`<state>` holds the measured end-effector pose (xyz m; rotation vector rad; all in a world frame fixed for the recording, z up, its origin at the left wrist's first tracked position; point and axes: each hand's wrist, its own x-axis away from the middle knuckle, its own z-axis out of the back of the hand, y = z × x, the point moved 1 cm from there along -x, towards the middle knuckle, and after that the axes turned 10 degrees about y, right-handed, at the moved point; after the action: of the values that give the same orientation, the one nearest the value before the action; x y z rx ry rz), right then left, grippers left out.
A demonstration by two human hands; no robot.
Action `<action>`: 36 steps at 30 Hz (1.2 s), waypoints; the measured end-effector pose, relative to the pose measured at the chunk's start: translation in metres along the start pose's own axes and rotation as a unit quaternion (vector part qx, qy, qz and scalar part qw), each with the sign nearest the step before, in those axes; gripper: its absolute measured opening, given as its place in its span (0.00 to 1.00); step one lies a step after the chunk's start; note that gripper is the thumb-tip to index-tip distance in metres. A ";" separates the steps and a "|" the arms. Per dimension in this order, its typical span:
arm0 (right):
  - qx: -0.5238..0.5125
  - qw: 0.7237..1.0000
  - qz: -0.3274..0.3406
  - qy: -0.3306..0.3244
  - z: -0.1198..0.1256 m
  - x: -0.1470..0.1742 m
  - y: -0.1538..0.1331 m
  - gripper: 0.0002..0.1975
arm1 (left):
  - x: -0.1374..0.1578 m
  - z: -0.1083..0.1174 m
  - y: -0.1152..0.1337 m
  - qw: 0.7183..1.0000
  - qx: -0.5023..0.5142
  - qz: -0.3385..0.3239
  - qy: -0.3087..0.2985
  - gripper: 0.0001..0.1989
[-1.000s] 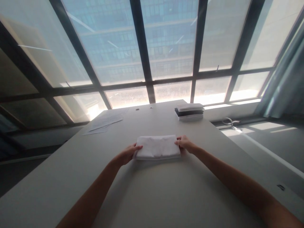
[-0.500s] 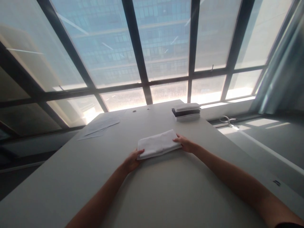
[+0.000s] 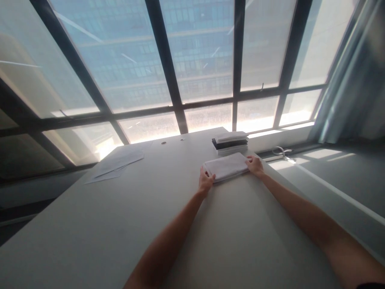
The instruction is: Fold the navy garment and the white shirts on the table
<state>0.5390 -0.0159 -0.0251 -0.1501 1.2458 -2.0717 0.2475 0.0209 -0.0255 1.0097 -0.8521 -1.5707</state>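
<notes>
A folded white cloth (image 3: 227,166) is held flat between my two hands, just in front of a stack of folded cloths (image 3: 231,143). My left hand (image 3: 206,180) grips its left end, thumb on top. At the opposite end, my right hand (image 3: 255,165) pinches the right edge between thumb and fingers. The stack has white layers at top and bottom with a black one in the middle. Whether the held cloth rests on the table or hovers slightly above it, I cannot tell.
The white table (image 3: 144,216) stretches toward large windows. Several loose paper sheets (image 3: 117,163) lie at its far left. A round cable hole (image 3: 163,143) sits near the back. Beyond the table's right edge, a white cable (image 3: 281,151) is coiled, and a curtain (image 3: 333,96) hangs.
Both hands have carried the folded white cloth to the right and away from me, close to the stack. The view has shifted slightly.
</notes>
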 end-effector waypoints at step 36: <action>0.113 0.843 0.442 -0.285 -0.089 0.181 -0.103 0.27 | 0.052 0.116 -0.041 0.888 -0.375 -0.235 -0.127 0.27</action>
<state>0.3134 -0.0331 -0.0338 -0.0532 0.5183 -1.1983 0.1192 -0.0178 -0.0263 0.4502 -0.0921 -2.2298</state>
